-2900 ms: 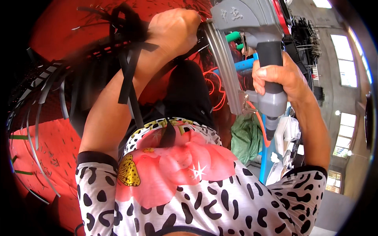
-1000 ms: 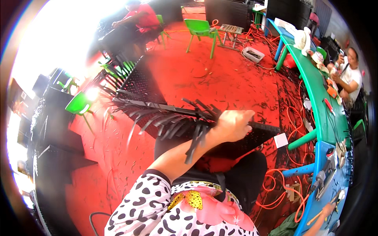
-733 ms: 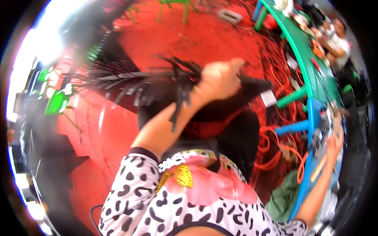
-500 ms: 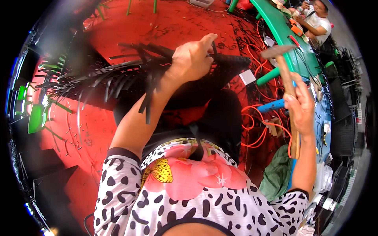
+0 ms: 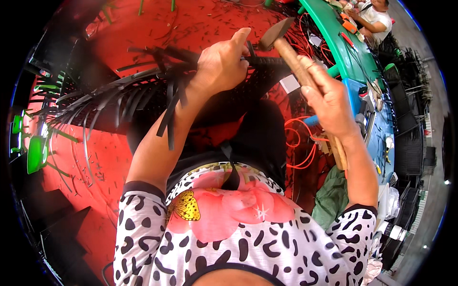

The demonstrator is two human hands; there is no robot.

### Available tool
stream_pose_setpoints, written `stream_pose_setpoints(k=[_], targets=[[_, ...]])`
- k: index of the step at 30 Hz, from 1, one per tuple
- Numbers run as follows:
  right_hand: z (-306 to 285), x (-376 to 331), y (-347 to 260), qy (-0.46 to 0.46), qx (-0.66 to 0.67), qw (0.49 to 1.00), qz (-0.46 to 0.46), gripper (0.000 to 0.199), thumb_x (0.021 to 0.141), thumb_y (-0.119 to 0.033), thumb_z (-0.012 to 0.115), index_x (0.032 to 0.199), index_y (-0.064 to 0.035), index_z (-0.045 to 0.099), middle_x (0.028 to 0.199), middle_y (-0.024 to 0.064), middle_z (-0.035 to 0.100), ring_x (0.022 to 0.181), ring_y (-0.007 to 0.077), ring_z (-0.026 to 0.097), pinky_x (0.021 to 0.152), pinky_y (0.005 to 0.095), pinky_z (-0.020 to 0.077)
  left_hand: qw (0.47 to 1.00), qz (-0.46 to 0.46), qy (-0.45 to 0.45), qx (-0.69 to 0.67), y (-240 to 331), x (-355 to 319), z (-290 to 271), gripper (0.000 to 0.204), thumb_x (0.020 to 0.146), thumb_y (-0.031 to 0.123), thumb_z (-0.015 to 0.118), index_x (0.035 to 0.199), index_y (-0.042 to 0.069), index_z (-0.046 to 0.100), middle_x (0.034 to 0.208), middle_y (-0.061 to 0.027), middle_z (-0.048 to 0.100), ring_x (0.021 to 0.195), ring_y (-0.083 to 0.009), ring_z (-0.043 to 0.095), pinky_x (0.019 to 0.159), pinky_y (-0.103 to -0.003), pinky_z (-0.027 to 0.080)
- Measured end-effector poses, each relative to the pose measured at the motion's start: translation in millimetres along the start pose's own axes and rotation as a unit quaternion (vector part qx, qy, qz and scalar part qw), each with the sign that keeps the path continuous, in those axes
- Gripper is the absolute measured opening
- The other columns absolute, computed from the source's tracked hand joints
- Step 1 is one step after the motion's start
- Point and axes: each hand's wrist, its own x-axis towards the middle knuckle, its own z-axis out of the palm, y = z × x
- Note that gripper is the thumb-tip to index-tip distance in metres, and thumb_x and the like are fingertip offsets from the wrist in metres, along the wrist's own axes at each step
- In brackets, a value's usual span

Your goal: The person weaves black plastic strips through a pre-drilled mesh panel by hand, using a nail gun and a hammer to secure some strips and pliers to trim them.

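Note:
Across my lap lies a black woven piece (image 5: 265, 76) of flat strips, with a thick bound edge at its right. Many loose strip ends (image 5: 129, 105) fan out to the left, and a few hang over my left forearm. My left hand (image 5: 220, 66) is closed at the upper edge of the weave, index finger pointing up. Beside those fingers a short black strip end (image 5: 250, 47) stands upright. My right hand (image 5: 329, 102) is wrapped round the wooden handle of a hammer (image 5: 292, 56). Its metal head hangs above the bound edge, just right of my left hand, without visible contact.
Strip scraps litter the red floor (image 5: 191, 28). On the right stand a green bench (image 5: 329, 24) with tools and a blue table (image 5: 379, 138). An orange-red cord (image 5: 305, 159) coils below my right hand. Another person (image 5: 377, 21) sits beyond the bench; a green chair (image 5: 36, 155) is at left.
My right hand has swung the hammer left and inward, from beside the green bench to over the weave's edge. My left hand keeps its hold; the whole view has shifted slightly.

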Motion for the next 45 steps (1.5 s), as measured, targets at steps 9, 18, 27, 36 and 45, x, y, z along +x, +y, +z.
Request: stream_pose_setpoints(k=[9, 18, 27, 36, 45], targets=[[15.0, -2.1, 7.4, -0.014, -0.028, 0.999, -0.031, 0.043, 0.080, 0.000, 0.055, 0.122, 0.0003, 0.048, 0.112, 0.0165, 0.058, 0.098, 0.0201, 0.060, 0.082, 0.0309, 0.0462, 1.000, 0.015, 0.026, 0.000, -2.3, 0.7, 2.5, 0.063, 0.070, 0.006, 0.062, 0.128, 0.008, 0.039, 0.093, -0.0078, 0.066, 0.086, -0.0293, 0.061, 0.075, -0.038, 0.048], [-55.2, -67.3, 83.4, 0.262, 0.029, 0.961, 0.082, 0.044, 0.079, -0.007, 0.061, 0.122, -0.0031, 0.048, 0.067, 0.0020, 0.056, 0.059, 0.0083, 0.051, 0.054, 0.0247, 0.0421, 0.997, 0.053, 0.004, -0.055, -17.3, 8.6, -2.0, 0.067, 0.068, -0.001, 0.060, 0.131, 0.005, 0.039, 0.108, -0.0114, 0.061, 0.098, -0.0223, 0.059, 0.081, -0.031, 0.048], [-120.3, -265.2, 226.6, 0.325, -0.399, 0.753, 0.409, 0.047, 0.075, -0.019, 0.064, 0.120, -0.0109, 0.052, 0.071, 0.0148, 0.062, 0.066, 0.0282, 0.062, 0.062, 0.0364, 0.0472, 0.958, -0.073, -0.035, -0.274, -17.6, 20.2, 5.7, 0.058, 0.077, -0.003, 0.058, 0.130, -0.006, 0.036, 0.090, -0.0072, 0.062, 0.082, -0.0102, 0.056, 0.075, -0.020, 0.043], [-182.4, -322.1, 328.2, 0.326, -0.336, 0.804, 0.367, 0.056, 0.074, -0.032, 0.070, 0.121, -0.0094, 0.053, 0.102, 0.0157, 0.063, 0.094, 0.0275, 0.061, 0.081, 0.0364, 0.0463, 0.996, -0.078, 0.014, -0.040, 2.2, 9.5, -32.5, 0.038, 0.075, 0.005, 0.059, 0.113, -0.001, 0.058, 0.091, -0.0067, 0.063, 0.083, -0.0124, 0.058, 0.075, -0.024, 0.046], [-251.9, -422.7, 394.7, 0.022, -0.376, 0.802, 0.464, 0.060, 0.070, 0.004, 0.055, 0.128, 0.0004, 0.042, 0.116, 0.0208, 0.054, 0.110, 0.0335, 0.051, 0.095, 0.0373, 0.0376, 0.956, -0.170, -0.002, -0.238, 4.6, 4.7, -6.2, 0.045, 0.072, 0.003, 0.068, 0.114, -0.003, 0.052, 0.076, -0.0024, 0.059, 0.064, -0.0045, 0.052, 0.054, -0.020, 0.042]])
